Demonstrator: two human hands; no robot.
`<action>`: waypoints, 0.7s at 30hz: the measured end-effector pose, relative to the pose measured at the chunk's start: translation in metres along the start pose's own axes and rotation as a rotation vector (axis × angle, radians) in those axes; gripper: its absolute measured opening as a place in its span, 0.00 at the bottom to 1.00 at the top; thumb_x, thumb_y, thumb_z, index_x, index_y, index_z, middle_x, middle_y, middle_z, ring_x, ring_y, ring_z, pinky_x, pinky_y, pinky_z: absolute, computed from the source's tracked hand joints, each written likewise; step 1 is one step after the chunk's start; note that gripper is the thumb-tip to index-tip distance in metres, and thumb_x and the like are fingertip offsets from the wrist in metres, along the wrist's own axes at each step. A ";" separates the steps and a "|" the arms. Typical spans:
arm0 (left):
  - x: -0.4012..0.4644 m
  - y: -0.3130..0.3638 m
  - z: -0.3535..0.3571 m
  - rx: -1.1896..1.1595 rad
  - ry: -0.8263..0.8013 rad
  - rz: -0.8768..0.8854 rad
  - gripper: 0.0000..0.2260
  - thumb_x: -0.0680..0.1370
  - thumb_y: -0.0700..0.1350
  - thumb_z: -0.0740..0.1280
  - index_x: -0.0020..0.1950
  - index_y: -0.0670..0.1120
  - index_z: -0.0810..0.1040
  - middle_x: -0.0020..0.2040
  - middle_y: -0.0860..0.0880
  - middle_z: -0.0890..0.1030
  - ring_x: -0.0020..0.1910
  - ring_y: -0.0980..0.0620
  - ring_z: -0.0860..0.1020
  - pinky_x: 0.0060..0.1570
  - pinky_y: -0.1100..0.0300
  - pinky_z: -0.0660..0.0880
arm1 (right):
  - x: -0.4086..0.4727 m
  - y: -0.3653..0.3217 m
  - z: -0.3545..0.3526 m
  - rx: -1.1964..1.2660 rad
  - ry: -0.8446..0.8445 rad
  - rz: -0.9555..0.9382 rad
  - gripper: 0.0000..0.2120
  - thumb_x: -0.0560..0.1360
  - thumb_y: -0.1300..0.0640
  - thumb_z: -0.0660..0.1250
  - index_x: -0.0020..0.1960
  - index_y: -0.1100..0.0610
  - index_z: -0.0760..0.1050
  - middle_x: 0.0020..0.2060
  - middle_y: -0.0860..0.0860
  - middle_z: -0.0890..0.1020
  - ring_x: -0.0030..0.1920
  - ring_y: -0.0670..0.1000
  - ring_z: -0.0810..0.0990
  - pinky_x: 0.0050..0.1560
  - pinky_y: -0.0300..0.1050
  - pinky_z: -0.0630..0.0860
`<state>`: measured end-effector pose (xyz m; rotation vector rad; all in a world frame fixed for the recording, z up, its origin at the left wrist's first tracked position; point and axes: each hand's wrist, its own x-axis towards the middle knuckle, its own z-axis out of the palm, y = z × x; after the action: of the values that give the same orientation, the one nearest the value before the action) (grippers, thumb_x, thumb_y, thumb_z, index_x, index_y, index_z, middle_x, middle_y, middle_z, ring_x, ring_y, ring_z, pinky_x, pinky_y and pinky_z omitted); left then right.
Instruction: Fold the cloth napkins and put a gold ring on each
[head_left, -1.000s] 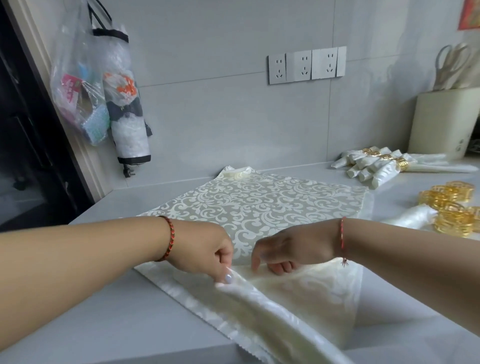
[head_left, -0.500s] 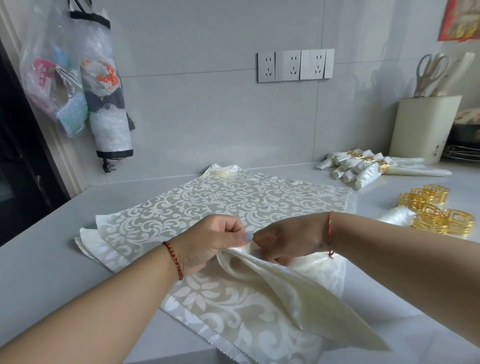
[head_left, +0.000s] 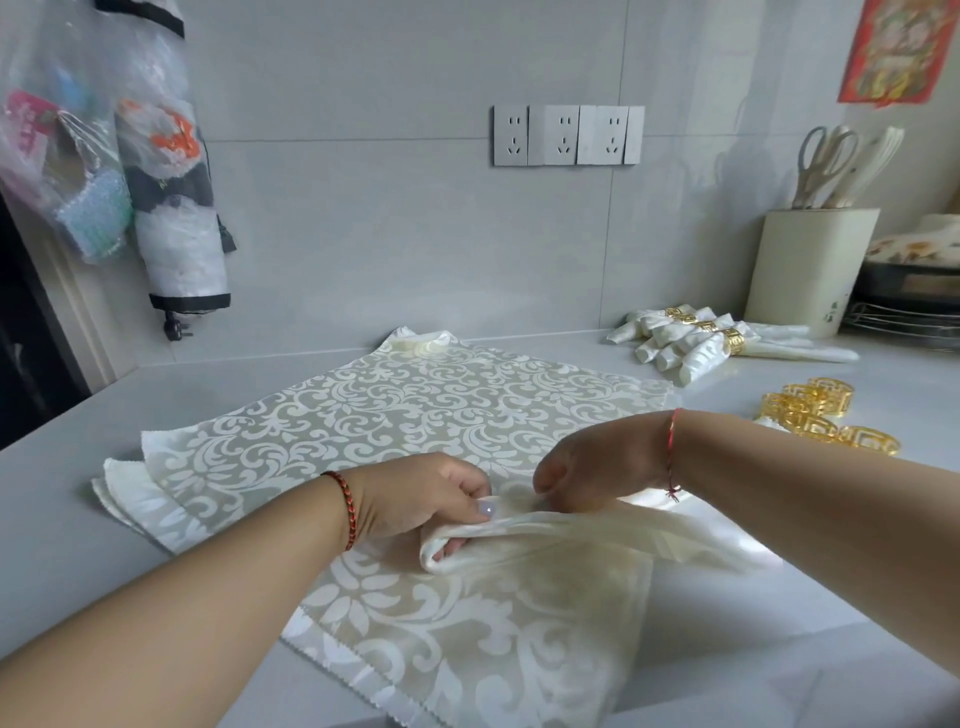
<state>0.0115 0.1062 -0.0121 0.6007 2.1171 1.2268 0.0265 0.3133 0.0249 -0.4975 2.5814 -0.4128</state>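
Head view, the only one: a cream damask cloth napkin with a pale scroll pattern (head_left: 395, 410) lies spread on the light grey counter (head_left: 104, 545), on top of at least one more like it, whose edges show at the left. Its near corner is turned over into a soft, glossy fold (head_left: 519, 535) towards the middle of the cloth. The left hand (head_left: 415, 499) pinches the left end of that fold, thumb on top and fingers tucked beneath. The right hand (head_left: 602, 467) is curled over the fold's upper edge beside it; it seems to pinch the cloth too, though its fingertips are hidden under the palm.

Further right, a small heap of rolled napkins already wearing gold bands (head_left: 691, 338) lies near the wall. A cluster of loose gold openwork rings (head_left: 815, 415) sits just beyond the right wrist, well apart from the fold.

The fabric looks light, limp and satin-slick (the fold sags between the hands), so it will likely slide and spring open unless pinched at both ends. Best taken at the fold's edge, close to the crease, then pressed flat. The rings look rigid and smooth, easy to slip on once the roll is tight.
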 end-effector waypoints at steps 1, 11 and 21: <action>0.002 0.002 0.000 0.041 -0.008 -0.004 0.11 0.77 0.41 0.67 0.35 0.45 0.74 0.30 0.45 0.76 0.25 0.53 0.74 0.28 0.63 0.72 | 0.000 0.003 0.002 -0.011 -0.004 -0.003 0.12 0.77 0.49 0.62 0.36 0.51 0.71 0.30 0.45 0.72 0.31 0.44 0.69 0.39 0.39 0.67; 0.007 0.016 0.032 0.538 0.323 0.082 0.08 0.75 0.56 0.69 0.44 0.53 0.75 0.33 0.57 0.74 0.27 0.62 0.70 0.30 0.69 0.66 | 0.006 0.011 0.009 -0.191 0.022 -0.048 0.17 0.79 0.45 0.59 0.33 0.47 0.70 0.47 0.52 0.79 0.44 0.48 0.73 0.52 0.45 0.70; -0.025 -0.029 0.069 1.201 0.726 0.702 0.14 0.75 0.47 0.60 0.50 0.48 0.84 0.44 0.54 0.83 0.43 0.55 0.81 0.49 0.61 0.74 | 0.016 0.026 0.013 -0.130 0.050 0.004 0.14 0.74 0.52 0.66 0.45 0.64 0.80 0.56 0.61 0.79 0.42 0.50 0.71 0.49 0.48 0.71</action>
<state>0.0754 0.1178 -0.0570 1.7018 3.3659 0.2639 0.0128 0.3275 -0.0020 -0.5324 2.6694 -0.2605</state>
